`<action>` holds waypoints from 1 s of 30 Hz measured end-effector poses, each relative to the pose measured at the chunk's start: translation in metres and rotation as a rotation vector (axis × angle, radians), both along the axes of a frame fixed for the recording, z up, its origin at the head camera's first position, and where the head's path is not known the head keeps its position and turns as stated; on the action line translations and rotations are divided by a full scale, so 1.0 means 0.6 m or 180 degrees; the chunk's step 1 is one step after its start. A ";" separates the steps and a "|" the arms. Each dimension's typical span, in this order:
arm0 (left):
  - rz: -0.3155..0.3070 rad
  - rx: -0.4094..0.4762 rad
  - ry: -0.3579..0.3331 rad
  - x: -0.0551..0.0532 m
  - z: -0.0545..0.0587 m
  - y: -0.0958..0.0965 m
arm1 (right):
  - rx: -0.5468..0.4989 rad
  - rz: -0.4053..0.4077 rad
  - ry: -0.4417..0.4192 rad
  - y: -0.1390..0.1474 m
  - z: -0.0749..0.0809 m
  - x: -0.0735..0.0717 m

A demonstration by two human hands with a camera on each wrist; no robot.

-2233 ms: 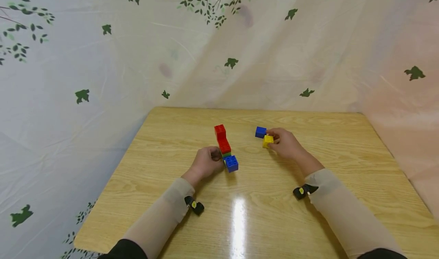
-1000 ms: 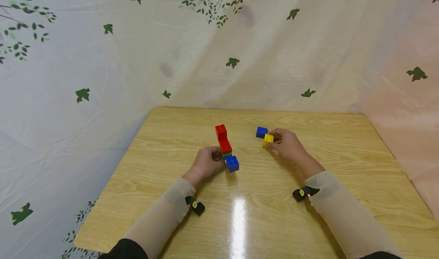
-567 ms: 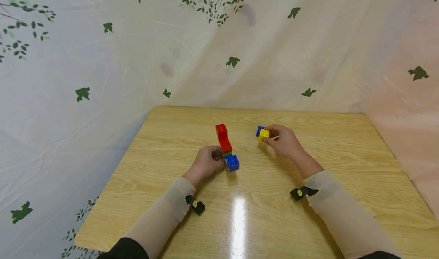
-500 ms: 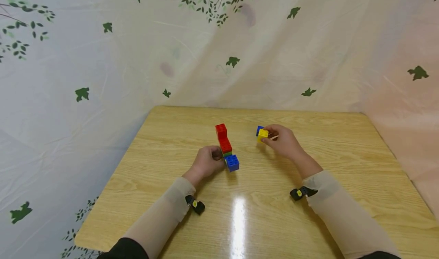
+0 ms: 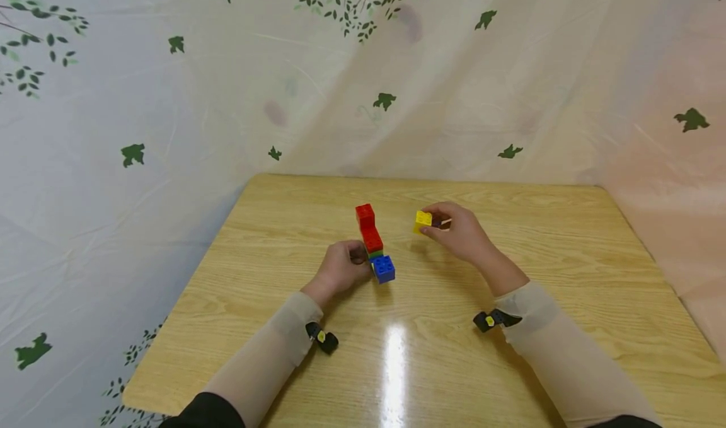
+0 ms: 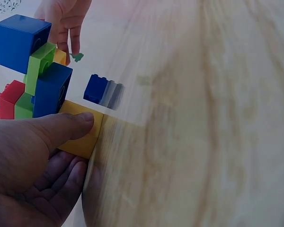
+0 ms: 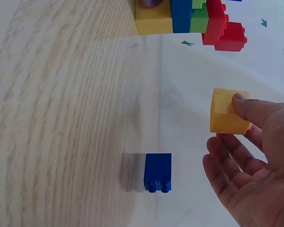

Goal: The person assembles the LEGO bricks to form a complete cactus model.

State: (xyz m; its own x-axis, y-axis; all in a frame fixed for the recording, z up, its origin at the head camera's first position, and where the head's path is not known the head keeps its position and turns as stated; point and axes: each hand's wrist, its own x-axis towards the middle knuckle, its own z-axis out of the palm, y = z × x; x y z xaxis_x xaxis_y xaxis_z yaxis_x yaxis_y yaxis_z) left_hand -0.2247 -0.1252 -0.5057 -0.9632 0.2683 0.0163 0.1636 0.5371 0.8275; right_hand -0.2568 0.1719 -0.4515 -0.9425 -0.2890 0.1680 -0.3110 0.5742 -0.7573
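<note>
My left hand [image 5: 343, 267] grips the base of a joined stack of toy building bricks. In the left wrist view its thumb lies on the stack's yellow bottom brick [image 6: 83, 135]. Above that rise a dark blue brick [image 6: 52, 90] and green ones; red bricks [image 5: 371, 240] step away to the far side, and another blue brick [image 5: 384, 268] juts toward me. To the right, my right hand [image 5: 462, 229] pinches a loose yellow brick [image 7: 227, 111] between thumb and fingers, held above the table. A loose blue brick [image 7: 157, 170] lies on the tabletop beneath, mostly hidden by the right hand in the head view.
The wooden table [image 5: 476, 358] stretches around both hands, with its far edge against a pale curtain [image 5: 317, 75] printed with leaves. Small black cameras are strapped to both sleeves.
My right hand has lifted the yellow brick and carried it leftward, past the loose blue brick, toward the stack. The left hand and the stack have stayed in place.
</note>
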 end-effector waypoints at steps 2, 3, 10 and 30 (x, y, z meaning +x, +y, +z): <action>-0.0003 0.0007 0.0007 0.000 0.001 0.000 | -0.0013 0.0012 0.0013 -0.005 0.004 0.003; -0.0008 0.0009 0.0016 0.000 0.001 0.000 | -0.0015 0.0015 0.0021 -0.007 0.006 0.004; -0.0014 0.0016 0.0033 0.001 0.003 -0.001 | -0.0068 0.0108 0.0090 -0.021 0.021 0.010; 0.0022 -0.0011 -0.0039 0.001 0.002 0.002 | -0.0244 0.0576 0.0146 -0.062 0.030 0.028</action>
State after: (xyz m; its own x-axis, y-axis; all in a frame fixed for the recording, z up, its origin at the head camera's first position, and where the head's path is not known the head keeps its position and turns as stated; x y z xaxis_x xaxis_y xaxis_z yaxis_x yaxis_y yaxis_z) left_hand -0.2239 -0.1237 -0.5048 -0.9652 0.2617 0.0037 0.1499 0.5410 0.8275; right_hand -0.2402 0.1347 -0.4335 -0.8672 -0.4377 0.2374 -0.4390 0.4471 -0.7794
